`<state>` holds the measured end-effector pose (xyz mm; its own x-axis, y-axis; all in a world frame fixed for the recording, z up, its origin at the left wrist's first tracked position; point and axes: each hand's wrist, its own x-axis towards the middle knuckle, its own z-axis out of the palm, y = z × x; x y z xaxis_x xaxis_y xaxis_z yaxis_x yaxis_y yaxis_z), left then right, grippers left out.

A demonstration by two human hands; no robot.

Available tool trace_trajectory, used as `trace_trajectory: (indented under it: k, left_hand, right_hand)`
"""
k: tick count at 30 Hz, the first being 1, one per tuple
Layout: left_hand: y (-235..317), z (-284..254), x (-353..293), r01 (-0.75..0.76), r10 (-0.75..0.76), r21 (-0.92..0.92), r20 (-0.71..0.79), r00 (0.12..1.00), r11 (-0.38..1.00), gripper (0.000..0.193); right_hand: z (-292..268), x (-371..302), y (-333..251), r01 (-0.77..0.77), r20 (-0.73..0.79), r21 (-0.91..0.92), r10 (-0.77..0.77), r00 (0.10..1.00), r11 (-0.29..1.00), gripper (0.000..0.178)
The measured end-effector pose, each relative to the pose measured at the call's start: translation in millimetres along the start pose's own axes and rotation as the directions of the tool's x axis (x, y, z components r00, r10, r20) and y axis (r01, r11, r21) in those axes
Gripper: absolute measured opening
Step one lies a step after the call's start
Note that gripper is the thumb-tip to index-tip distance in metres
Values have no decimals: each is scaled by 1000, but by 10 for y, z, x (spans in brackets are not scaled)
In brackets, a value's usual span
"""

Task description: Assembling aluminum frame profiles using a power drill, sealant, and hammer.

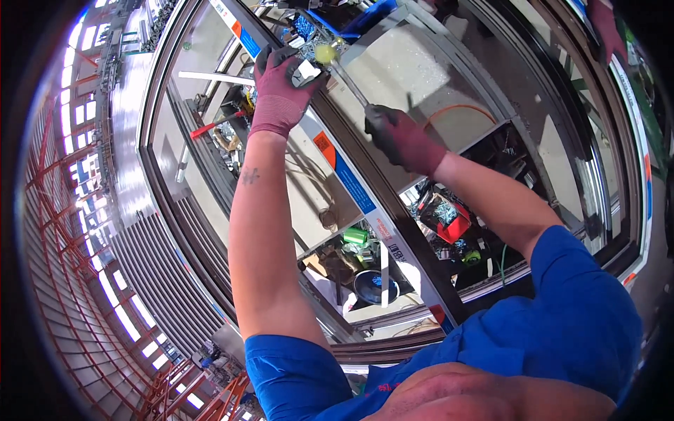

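Note:
My left hand (pixel 284 91), in a maroon glove with dark fingers, rests at the far part of the frame's middle bar (pixel 351 158). Between its thumb and fingers shows a small white block (pixel 307 70); the hand hides part of it. My right hand (pixel 404 139), gloved the same way, is closed round the handle of a mallet (pixel 349 84). The mallet's yellowish head (pixel 326 54), slightly blurred, is just beyond and right of the block; whether it touches anything I cannot tell. A thin white strip (pixel 214 77) runs leftward from beside my left hand.
The large dark window frame surrounds the work area. Beneath it are a red bin (pixel 453 223) of small parts, a round black dish (pixel 376 286) and a green roll (pixel 355 236). A blue tray (pixel 368 19) sits at the far side. A red-handled tool (pixel 203 130) lies left.

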<state>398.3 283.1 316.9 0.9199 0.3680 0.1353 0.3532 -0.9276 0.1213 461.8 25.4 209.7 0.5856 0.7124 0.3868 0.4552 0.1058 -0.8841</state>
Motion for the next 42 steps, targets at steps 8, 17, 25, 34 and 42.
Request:
trace_trajectory:
  k: [8,17,25,34,42]
  left_hand:
    - [-87,76,8,10,-10,-60,-10,1000,998,58]
    - [-80,103,48,-15,14,-30,-35,999,999,57]
    - [-35,139,-75,17,-17,-37,-7,1000,999,56]
    - [325,98,-327,42,-281,-680,-246,928,732,38]
    - [456,310,-1579,-198,-702,-907,-413,581,371,17]
  right_hand:
    - [-61,-57,-161,-715,326,548,676,661,435,45]
    - [-76,-80,-103,-534,5,654,703,711,535,33]
    - [-586,-540,51,-834,368,402,767,525,378,32]
    - [-1517,-1828,-103,-843,422,-154,805,416,516,40]
    - [-1728,-2834,-292,-456,752,-552,653,88,698,37]
